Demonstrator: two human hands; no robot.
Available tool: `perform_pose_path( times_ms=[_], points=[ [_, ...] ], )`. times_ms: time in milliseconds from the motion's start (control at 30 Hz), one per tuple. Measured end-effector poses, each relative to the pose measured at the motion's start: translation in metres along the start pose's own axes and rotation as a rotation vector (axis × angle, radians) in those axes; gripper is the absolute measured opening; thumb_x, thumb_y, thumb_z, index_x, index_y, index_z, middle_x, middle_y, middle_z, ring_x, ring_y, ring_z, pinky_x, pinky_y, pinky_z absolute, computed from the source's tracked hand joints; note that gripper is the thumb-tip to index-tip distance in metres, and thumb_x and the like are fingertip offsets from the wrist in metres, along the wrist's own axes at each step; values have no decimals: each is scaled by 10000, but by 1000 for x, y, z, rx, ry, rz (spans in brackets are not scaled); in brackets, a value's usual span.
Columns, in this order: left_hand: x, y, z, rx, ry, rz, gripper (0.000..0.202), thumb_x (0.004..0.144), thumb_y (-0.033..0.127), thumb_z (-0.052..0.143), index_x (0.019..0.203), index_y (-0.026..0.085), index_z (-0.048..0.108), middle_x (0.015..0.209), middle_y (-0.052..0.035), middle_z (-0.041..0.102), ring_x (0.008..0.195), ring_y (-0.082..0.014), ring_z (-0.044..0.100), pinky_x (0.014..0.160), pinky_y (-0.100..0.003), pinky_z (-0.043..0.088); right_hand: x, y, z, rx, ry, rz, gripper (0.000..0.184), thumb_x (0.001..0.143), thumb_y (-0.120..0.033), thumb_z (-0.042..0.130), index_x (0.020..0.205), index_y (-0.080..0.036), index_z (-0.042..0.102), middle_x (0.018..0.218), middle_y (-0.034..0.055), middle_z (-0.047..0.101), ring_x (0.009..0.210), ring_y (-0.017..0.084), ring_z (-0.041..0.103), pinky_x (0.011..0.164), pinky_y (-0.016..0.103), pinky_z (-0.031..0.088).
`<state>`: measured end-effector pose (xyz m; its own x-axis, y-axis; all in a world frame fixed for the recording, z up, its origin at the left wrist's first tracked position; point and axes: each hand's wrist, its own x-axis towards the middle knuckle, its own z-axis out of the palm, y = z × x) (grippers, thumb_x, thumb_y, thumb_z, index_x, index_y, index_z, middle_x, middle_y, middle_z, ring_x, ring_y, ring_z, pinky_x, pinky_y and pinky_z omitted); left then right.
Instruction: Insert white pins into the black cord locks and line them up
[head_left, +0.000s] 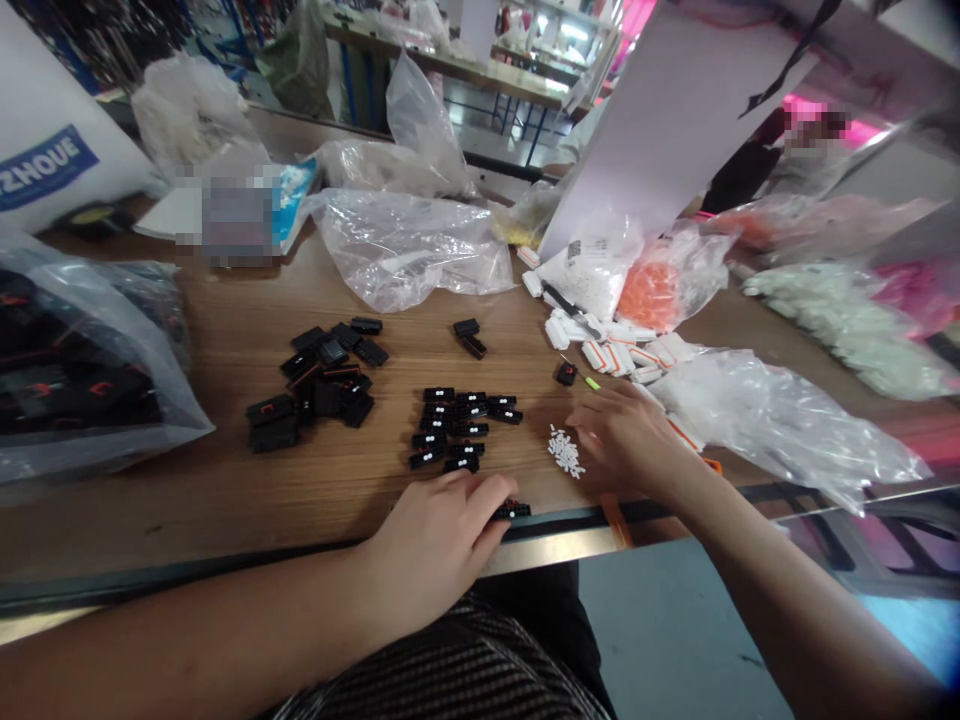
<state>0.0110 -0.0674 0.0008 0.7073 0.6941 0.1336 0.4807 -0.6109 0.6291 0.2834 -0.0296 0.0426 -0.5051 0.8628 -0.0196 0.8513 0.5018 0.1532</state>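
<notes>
My left hand (439, 535) rests at the table's front edge with its fingers closed on a small black connector (512, 511). Just beyond it lie several black connectors with white inserts (465, 428) in rows. My right hand (626, 435) lies palm down beside a little heap of tiny white pieces (565, 451), fingers curled toward them; whether it pinches one is hidden. A loose pile of black housings (322, 385) sits further left.
Clear plastic bags (409, 245) crowd the back of the wooden table (225, 330). A bag of black parts (75, 370) is at the left, white and orange parts (622, 350) and an orange-filled bag (649, 295) at the right. A white board (675, 110) leans behind.
</notes>
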Motion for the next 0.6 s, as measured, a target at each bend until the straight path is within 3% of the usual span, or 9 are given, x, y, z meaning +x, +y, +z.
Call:
perform_pose_path(
  times_ms=[100, 233, 367, 600],
  points=[
    [0, 1, 0, 0, -3, -3, 191, 919, 170, 600, 1092, 219, 536, 991, -22, 694, 917, -232, 672, 793, -406, 568, -5, 7, 4, 57, 1, 6, 199, 841, -81, 527, 773, -169, 692, 793, 49, 705, 784, 203, 629, 798, 352, 385],
    [0, 1, 0, 11, -8, 10, 192, 924, 173, 592, 1104, 213, 539, 999, -33, 695, 932, -238, 670, 810, -422, 567, -13, 15, 13, 192, 95, 156, 210, 877, -150, 528, 932, -190, 726, 909, 42, 742, 815, 196, 659, 755, 319, 426],
    [0, 0, 0, 24, 5, 30, 170, 931, 184, 577, 1095, 211, 539, 981, -35, 691, 913, -236, 672, 785, -410, 570, -18, 14, 20, 198, 92, 353, 221, 907, -260, 541, 876, -202, 753, 812, 42, 737, 703, 193, 647, 660, 312, 423],
    [0, 0, 0, 22, 13, 33, 185, 927, 171, 584, 1098, 214, 528, 983, -29, 691, 903, -239, 671, 779, -424, 569, -17, 8, 24, 428, 126, 380, 188, 877, -267, 586, 831, -199, 756, 829, 38, 748, 738, 185, 660, 688, 301, 465]
  ],
)
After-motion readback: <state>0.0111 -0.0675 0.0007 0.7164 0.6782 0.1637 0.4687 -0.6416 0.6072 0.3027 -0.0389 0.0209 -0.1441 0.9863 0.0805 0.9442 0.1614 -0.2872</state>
